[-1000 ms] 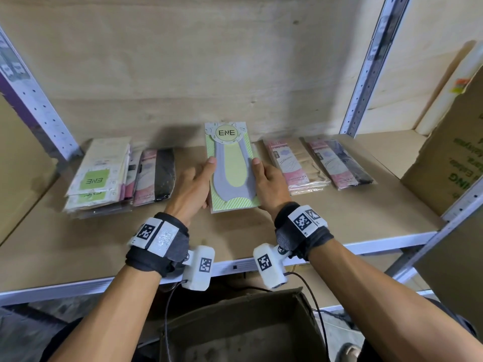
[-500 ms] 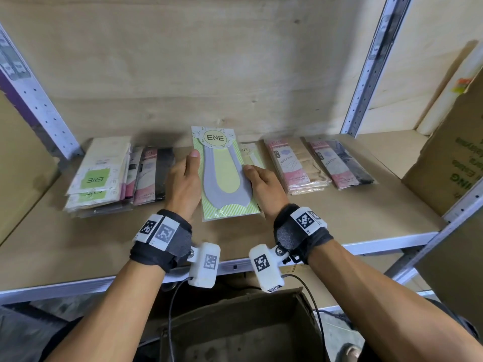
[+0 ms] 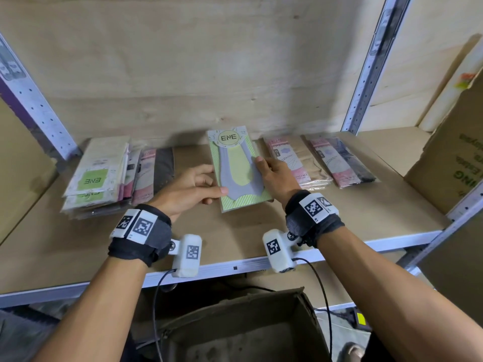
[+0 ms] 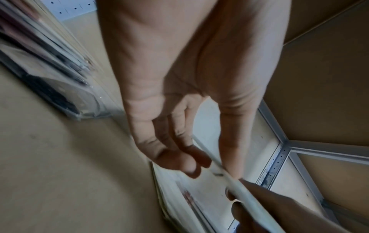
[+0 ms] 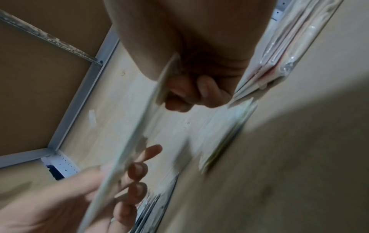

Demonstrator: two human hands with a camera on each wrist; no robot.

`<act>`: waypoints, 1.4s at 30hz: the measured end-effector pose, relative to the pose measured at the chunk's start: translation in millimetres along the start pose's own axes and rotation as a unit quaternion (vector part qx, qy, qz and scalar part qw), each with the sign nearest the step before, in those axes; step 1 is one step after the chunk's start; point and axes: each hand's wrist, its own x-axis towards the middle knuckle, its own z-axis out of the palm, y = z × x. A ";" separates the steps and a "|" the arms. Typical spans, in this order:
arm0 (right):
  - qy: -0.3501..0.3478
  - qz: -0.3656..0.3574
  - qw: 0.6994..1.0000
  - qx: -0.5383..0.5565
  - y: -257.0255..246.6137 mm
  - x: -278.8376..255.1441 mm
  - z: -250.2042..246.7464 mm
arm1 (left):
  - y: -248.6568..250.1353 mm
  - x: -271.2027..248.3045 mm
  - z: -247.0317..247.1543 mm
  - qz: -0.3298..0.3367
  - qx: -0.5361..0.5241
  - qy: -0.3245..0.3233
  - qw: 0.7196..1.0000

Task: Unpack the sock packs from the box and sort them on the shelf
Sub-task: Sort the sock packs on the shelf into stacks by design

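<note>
The left hand [image 3: 188, 190] pinches the near-left edge of the green ENE sock pack [image 3: 239, 169], thumb on top and fingers curled beneath. The right hand [image 3: 277, 176] grips the pack's right edge the same way, fingers tucked under. In both wrist views the pack appears edge-on and blurred, held clear of the shelf [image 3: 78, 246] rather than lying on it.

Seen from the head camera, the pack sits dead centre. At three o'clock of it lie the beige packs [image 3: 295, 163], just beside the right hand, and beyond them the dark packs [image 3: 345, 160]. At nine o'clock, well apart, is the stack of ENE packs [image 3: 96, 176], with pink and black packs [image 3: 154, 173] against its right side. The open box [image 3: 243, 333] waits at six o'clock, below the shelf edge.

The risk I see is sorting: set down here, the pack would land apart from the matching stack. The right knuckles could also nudge the beige pile askew.
</note>
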 end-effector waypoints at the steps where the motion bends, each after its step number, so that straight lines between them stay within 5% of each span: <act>1: -0.007 0.006 1.000 -0.011 0.9 3.1 -1.5 | -1.3 3.4 1.6 -0.009 -0.006 0.007 1.000; 7: -0.094 0.054 0.994 -0.033 -0.6 16.7 -15.9 | -8.8 31.9 1.4 -0.009 -0.043 0.075 0.996; 16: -0.013 0.062 0.987 -0.147 -1.4 30.9 -16.6 | -11.4 64.3 11.7 -0.019 -0.024 0.130 0.991; 26: -0.051 0.054 0.959 -0.273 -7.3 30.8 -11.2 | -14.3 76.6 15.8 -0.066 -0.017 0.078 0.995; 42: -0.077 0.058 0.945 -0.313 -6.6 27.6 -8.5 | -17.2 76.8 17.4 -0.091 -0.036 0.047 0.994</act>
